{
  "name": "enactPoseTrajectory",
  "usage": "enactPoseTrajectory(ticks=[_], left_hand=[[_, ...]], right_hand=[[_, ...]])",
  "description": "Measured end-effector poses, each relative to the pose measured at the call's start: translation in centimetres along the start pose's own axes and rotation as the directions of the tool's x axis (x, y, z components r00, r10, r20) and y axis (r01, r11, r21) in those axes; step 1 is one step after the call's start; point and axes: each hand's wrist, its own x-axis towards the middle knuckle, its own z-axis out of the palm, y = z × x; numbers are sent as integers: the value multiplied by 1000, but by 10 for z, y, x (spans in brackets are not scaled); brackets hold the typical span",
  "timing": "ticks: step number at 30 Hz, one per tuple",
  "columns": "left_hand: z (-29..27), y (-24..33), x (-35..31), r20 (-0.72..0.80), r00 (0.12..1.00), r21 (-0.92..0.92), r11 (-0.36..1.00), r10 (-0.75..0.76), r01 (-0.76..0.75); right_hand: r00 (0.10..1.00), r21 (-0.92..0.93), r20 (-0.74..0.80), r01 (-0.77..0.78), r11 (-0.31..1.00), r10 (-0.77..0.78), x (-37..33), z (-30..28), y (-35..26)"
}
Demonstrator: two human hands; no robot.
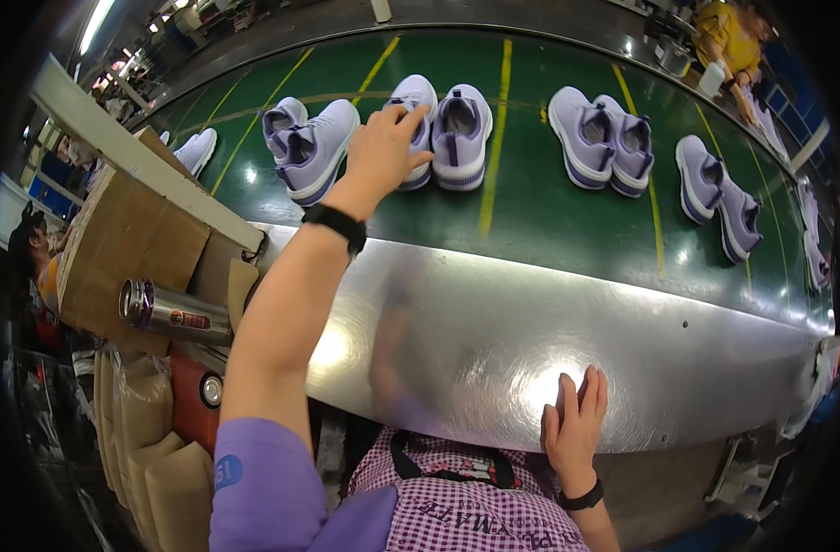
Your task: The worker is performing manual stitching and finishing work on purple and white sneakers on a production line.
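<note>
My left hand [383,152] reaches over the green conveyor belt, its fingers curved and apart, in front of a light purple sneaker [413,90]. It covers part of that shoe; whether the fingertips touch it, I cannot tell. Close on the right stands the matching sneaker [460,138], toe pointing away from me. To the left of my hand is another pair, with one sneaker [319,152] nearest my wrist. My right hand [576,419] is at the near edge of the steel ledge [475,331], fingers stretched out and nothing in them.
The green belt [530,216] has yellow cross lines. More purple sneakers [583,138] stand in pairs to the right. A steel flask [176,311] lies by cardboard [130,248] at the left, beside a pale metal post [144,152]. A person in yellow [728,37] is across the belt.
</note>
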Motion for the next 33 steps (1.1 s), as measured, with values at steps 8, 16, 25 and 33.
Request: enactPoseTrajectory(ticks=[8,16,25,33], left_hand=[[14,-83,-60,-285,888,345,826,-361,446],[10,-167,-76,38,838,67,839,-544,541],[-1,-181,2,352,713,509,764,-606,397],[10,-167,-45,156,817,389,795,-555,466]], right_hand=[[999,-74,-16,-30,997,29,1,5,4],[999,-152,25,-23,988,27,6,8,0],[999,-185,-3,-34,982,34,7,11,-4],[999,-135,-54,-12,991,5,10,15,-8]])
